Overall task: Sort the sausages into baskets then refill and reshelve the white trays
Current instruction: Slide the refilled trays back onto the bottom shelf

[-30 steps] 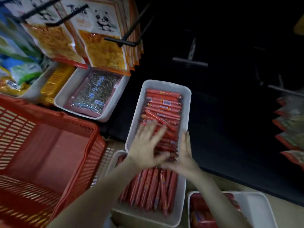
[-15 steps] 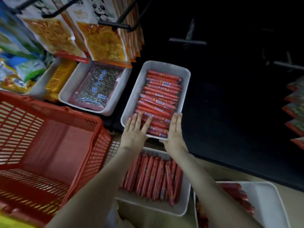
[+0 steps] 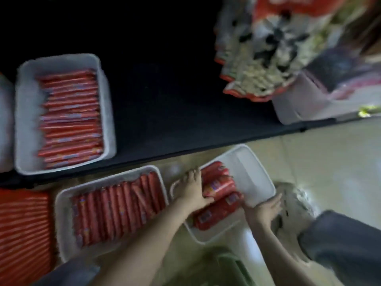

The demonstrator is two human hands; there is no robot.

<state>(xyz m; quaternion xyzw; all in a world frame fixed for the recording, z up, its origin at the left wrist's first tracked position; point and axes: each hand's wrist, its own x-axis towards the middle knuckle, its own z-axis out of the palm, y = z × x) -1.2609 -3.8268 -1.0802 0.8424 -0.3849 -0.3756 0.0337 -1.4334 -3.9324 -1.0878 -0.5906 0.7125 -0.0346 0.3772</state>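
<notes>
The left hand [image 3: 191, 193] now lies spread against the fat sausages [image 3: 218, 187] in the half-empty tray [image 3: 257, 174] on the floor. The right hand [image 3: 263, 209] touches its near rim, its grip too blurred to tell. Both have left the full tray [image 3: 26, 120], which now sits on the shelf [image 3: 175, 112], so this tray looks next for refilling.

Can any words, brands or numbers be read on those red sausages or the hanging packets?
Nothing can be read; the whole picture is motion-blurred.
On the thick sausages: purple and yellow label patches, too blurred to read.
On the thin sausages in the shelf tray: pale marks, too blurred to read.
On the hanging packets: print too blurred to read.
</notes>
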